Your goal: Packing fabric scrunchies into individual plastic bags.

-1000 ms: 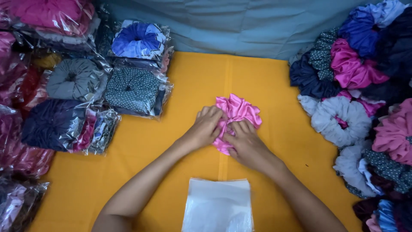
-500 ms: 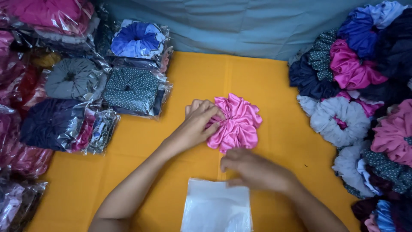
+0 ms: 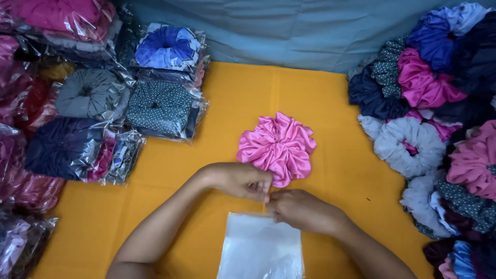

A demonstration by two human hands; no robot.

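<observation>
Both hands meet at the top edge of a clear plastic bag (image 3: 261, 247) that lies flat on the yellow cloth (image 3: 310, 103) near the bottom of the view. The left hand (image 3: 242, 181) has its fingers curled and pressed together, pinching the upper edge of the bag between thumb and fingertips. The right hand (image 3: 299, 209) is likewise closed in a pinch on the same edge, just beside the left, the two hands nearly touching at the fingertips. Just above the hands, resting on the cloth with no hand on it, lies a pink satin scrunchie (image 3: 278, 147), spread out round and ruffled; its lower edge sits close behind the left hand's knuckles. To the left, along the edge of the cloth, is a heap of packed scrunchies (image 3: 93, 98) in shiny clear wrappers, among them a grey one, a dark dotted one, a blue one and a dark navy one. To the right is a pile of loose scrunchies (image 3: 423, 119) without wrappers, in blue, pink, pale grey, navy and dotted green. Behind the yellow cloth runs a grey-blue fabric (image 3: 289, 26) across the top of the view
</observation>
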